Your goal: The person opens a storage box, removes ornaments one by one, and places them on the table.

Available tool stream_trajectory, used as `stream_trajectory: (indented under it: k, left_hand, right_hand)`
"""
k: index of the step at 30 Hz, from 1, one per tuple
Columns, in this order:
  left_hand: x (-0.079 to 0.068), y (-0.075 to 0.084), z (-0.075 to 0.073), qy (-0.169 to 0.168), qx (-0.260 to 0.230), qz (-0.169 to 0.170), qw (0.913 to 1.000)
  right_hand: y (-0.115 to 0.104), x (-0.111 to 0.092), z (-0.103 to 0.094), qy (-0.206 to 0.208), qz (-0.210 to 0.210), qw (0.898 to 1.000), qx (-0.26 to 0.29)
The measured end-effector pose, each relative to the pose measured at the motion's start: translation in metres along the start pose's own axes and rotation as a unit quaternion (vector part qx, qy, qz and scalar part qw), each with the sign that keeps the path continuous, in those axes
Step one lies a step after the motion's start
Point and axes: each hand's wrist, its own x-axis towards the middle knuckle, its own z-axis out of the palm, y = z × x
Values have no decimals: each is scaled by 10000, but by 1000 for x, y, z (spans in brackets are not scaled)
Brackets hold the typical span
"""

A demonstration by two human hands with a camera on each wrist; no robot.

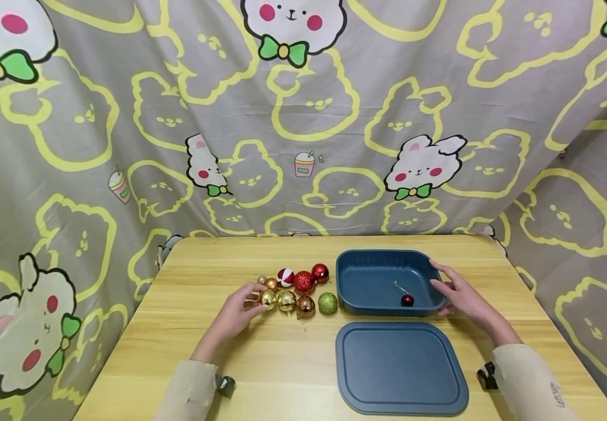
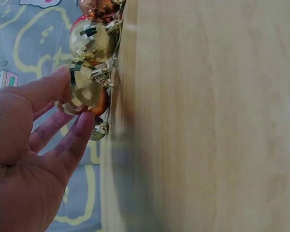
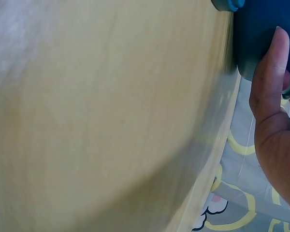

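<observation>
My left hand pinches a shiny gold disco-ball ornament between thumb and fingers, at the left end of a cluster of Christmas balls. In the left wrist view, the thumb lies on the mirrored gold ball and fingertips touch its other side. On the right, my right hand grips the right end of a deep blue rectangular box. The right wrist view shows the thumb against the outside of the box. Inside the box lies one small dark red ball with a gold string.
Beside the held ball are another gold ball, a brown ball, a green glitter ball, red balls and a red-white ball. A flat blue lid lies before the box. Patterned curtain surrounds the wooden table.
</observation>
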Motion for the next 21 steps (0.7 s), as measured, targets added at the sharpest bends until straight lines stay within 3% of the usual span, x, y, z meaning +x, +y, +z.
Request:
stream_trajectory:
  k: [21]
  left_hand:
    - [2,-3,2,-33,266,-342,9991]
  right_hand:
    - [-1,1,1,-39,106,9999,12]
